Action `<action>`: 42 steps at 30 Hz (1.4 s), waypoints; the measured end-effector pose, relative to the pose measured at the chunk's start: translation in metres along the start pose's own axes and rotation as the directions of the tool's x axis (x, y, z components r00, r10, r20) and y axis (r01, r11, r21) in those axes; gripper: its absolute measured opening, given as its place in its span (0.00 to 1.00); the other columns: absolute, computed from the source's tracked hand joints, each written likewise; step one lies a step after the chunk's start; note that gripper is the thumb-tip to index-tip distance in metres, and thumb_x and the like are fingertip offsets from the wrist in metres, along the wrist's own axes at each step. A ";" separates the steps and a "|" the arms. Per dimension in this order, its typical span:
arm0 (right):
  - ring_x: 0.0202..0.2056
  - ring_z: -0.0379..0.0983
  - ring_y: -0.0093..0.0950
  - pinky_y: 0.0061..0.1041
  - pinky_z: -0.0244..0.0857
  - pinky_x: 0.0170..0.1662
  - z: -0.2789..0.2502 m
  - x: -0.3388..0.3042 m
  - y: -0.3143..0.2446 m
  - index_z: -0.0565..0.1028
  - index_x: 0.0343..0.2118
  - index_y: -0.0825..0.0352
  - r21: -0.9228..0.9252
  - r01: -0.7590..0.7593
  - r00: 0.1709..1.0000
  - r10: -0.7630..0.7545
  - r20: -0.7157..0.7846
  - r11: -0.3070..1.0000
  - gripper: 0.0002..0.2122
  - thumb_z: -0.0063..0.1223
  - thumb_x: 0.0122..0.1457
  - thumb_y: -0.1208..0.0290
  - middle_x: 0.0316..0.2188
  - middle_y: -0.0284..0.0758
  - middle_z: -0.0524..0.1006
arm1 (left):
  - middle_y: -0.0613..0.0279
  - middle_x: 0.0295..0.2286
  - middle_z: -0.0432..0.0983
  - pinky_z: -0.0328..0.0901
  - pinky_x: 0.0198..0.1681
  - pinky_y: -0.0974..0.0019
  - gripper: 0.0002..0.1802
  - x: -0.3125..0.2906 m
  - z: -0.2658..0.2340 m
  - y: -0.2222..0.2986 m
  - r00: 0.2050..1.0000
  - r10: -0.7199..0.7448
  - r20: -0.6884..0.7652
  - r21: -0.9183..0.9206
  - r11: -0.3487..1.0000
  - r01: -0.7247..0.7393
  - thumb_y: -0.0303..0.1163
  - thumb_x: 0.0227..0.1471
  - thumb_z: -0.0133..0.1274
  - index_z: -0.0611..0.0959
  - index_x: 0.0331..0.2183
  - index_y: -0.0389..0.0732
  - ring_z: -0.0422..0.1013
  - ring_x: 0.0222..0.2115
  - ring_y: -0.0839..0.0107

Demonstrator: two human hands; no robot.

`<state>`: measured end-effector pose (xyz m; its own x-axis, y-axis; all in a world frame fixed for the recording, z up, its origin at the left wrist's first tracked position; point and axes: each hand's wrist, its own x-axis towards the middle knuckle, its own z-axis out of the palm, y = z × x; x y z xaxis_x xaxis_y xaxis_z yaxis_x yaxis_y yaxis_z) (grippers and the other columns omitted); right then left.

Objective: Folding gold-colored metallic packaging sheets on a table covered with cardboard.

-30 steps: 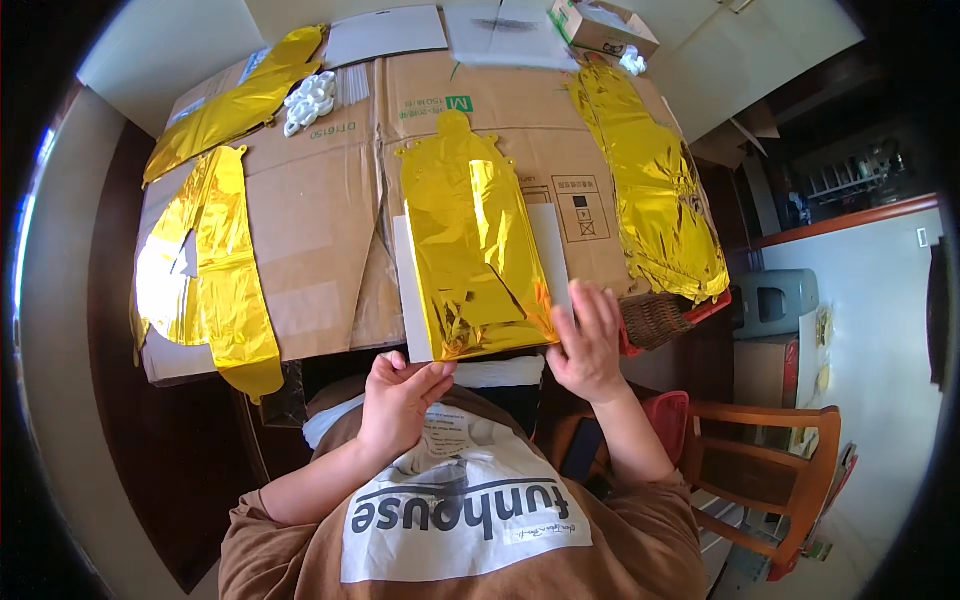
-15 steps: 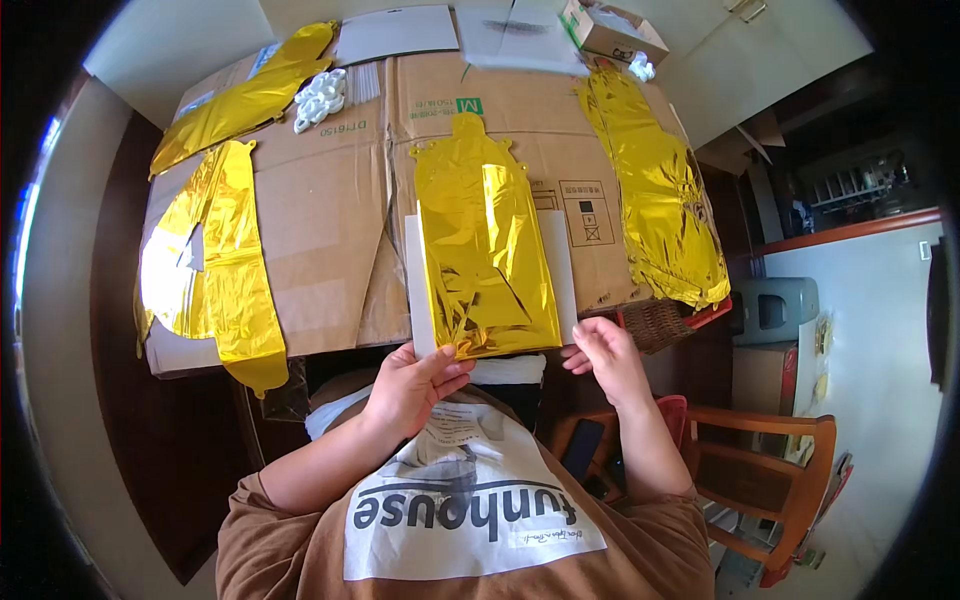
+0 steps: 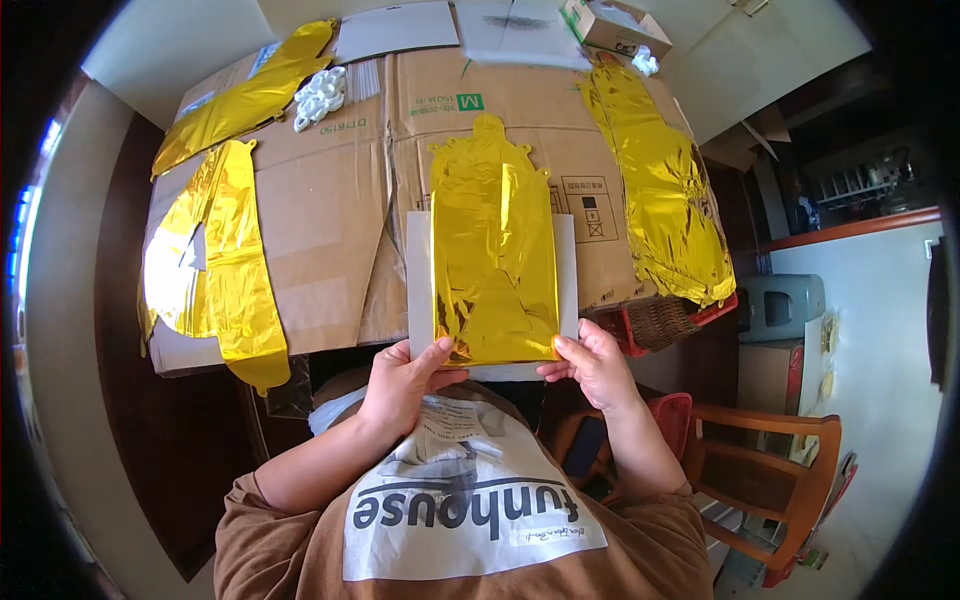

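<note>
A flat gold foil balloon [image 3: 495,260] lies in front of me, its narrow tabbed end pointing away. Beneath it is a white board [image 3: 421,280], whose pale margins show along both sides. At the near left corner, my left hand [image 3: 408,385] pinches the foil, thumb on top and fingers underneath. My right hand [image 3: 594,368] has the near right corner between thumb and fingers. The near edge of the foil runs fairly straight between both thumbs. How much of the board each hand grips is hidden by the foil.
Flattened cardboard [image 3: 310,200] covers the table. More gold foil balloons lie at the left [image 3: 238,270], far left [image 3: 235,105] and right [image 3: 665,200]. White rings [image 3: 320,98] are piled at the back, near a small open box [image 3: 615,28]. A wooden chair [image 3: 760,460] stands at right.
My right hand has moved left onto the foil's near right corner and closed on it. The balloon has shifted slightly right and straightened on the board, its near edge flatter.
</note>
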<state>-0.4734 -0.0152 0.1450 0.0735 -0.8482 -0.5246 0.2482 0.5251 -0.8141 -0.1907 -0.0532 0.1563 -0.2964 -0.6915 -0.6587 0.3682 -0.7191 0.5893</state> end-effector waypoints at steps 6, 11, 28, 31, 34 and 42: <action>0.34 0.83 0.28 0.27 0.79 0.36 0.006 -0.002 -0.005 0.71 0.48 0.70 0.014 0.020 1.000 -0.020 0.004 1.000 0.12 0.52 0.69 0.67 0.42 0.39 0.81 | 0.56 0.38 0.84 0.78 0.41 0.65 0.13 0.002 0.001 0.000 0.999 0.000 -0.049 0.042 0.999 0.002 0.34 0.62 0.59 0.85 0.42 0.33 0.80 0.35 0.70; 0.35 0.83 0.28 0.25 0.78 0.37 0.005 -0.001 -0.006 0.71 0.50 0.71 -0.060 0.007 0.999 -0.004 0.047 0.998 0.13 0.54 0.68 0.68 0.42 0.39 0.81 | 0.56 0.37 0.84 0.78 0.37 0.66 0.14 0.003 0.001 -0.004 0.997 0.008 -0.077 0.037 0.999 -0.005 0.35 0.61 0.61 0.83 0.43 0.35 0.81 0.30 0.69; 0.35 0.83 0.31 0.26 0.79 0.38 -0.001 0.000 -0.006 0.73 0.54 0.72 -0.006 -0.053 0.997 0.053 0.059 0.999 0.14 0.43 0.73 0.69 0.41 0.35 0.79 | 0.62 0.31 0.83 0.76 0.29 0.70 0.11 0.002 -0.001 -0.015 0.983 0.051 -0.176 -0.020 0.998 -0.056 0.36 0.59 0.63 0.81 0.40 0.41 0.80 0.23 0.73; 0.35 0.83 0.31 0.26 0.79 0.38 -0.004 0.002 -0.002 0.73 0.54 0.73 -0.004 -0.052 0.995 0.052 0.089 0.999 0.14 0.43 0.73 0.69 0.41 0.36 0.79 | 0.62 0.31 0.83 0.76 0.30 0.69 0.11 0.002 -0.001 -0.016 0.982 0.055 -0.180 -0.025 0.998 -0.061 0.37 0.60 0.62 0.80 0.38 0.42 0.80 0.24 0.71; 0.34 0.83 0.31 0.26 0.79 0.37 -0.003 -0.001 -0.008 0.73 0.53 0.73 -0.042 -0.095 0.991 0.099 0.089 0.995 0.14 0.43 0.72 0.70 0.42 0.37 0.79 | 0.61 0.32 0.83 0.77 0.31 0.67 0.10 0.003 0.000 -0.017 0.981 0.059 -0.184 -0.062 0.995 -0.072 0.37 0.61 0.61 0.79 0.37 0.42 0.81 0.25 0.69; 0.33 0.83 0.30 0.28 0.79 0.37 -0.004 0.000 -0.018 0.74 0.54 0.73 -0.148 -0.145 0.983 0.160 0.094 0.978 0.15 0.43 0.72 0.70 0.37 0.46 0.83 | 0.60 0.31 0.83 0.78 0.31 0.64 0.08 0.008 -0.002 -0.020 0.981 0.090 -0.174 -0.099 0.989 -0.109 0.33 0.61 0.61 0.79 0.34 0.43 0.81 0.25 0.66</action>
<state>-0.4819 -0.0240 0.1583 0.2029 -0.7560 -0.6224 0.0887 0.6472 -0.7572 -0.1981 -0.0440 0.1383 -0.1039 -0.7313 -0.6741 0.4837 -0.6294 0.6082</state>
